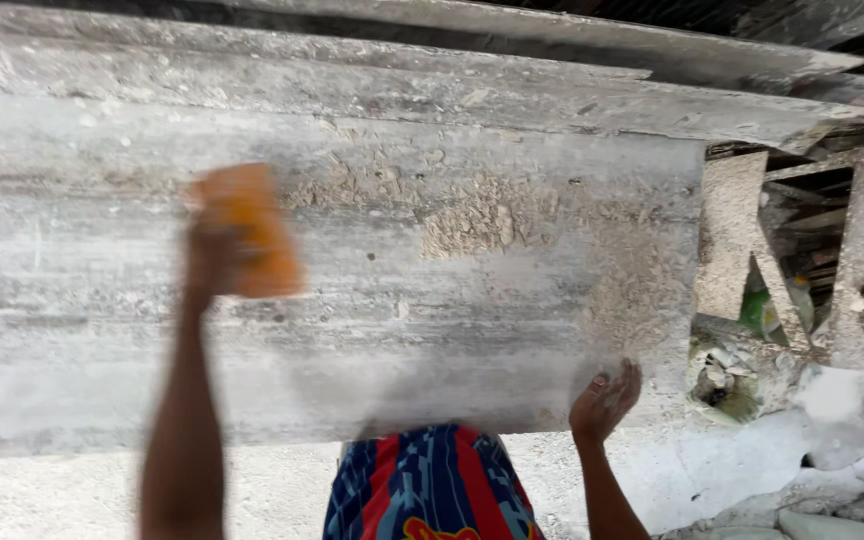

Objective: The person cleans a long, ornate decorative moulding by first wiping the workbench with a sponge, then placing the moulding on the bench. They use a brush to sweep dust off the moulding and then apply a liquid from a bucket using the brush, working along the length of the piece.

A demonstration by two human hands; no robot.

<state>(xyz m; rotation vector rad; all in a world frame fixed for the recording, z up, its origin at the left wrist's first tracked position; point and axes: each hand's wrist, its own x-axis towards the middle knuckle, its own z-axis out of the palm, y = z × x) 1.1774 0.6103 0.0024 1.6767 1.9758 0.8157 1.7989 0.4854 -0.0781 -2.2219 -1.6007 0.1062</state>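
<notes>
Dusty yard of rubble and stone offcuts, with a long grey stone slab [352,300] being rubbed down.

The slab lies across the view, streaked and dulled by pale dust, with rough crumbly patches toward its 2 o'clock part. The left hand [214,255] grips a blurred orange block-shaped pad [257,235], fingers wrapped shut around it, pressed on the slab at about 10 o'clock. The right hand [607,400] rests at the slab's near edge at about 4 o'clock, fingers loosely curled and holding nothing, seemingly steadying the slab. Broken grey stone pieces [732,240] lie at 3 o'clock beyond the slab's end. The work looks mid-way: the rubbing is in hand, and the next stroke would call for firm, even pressure toward the rough patches, with the slab kept braced.
</notes>
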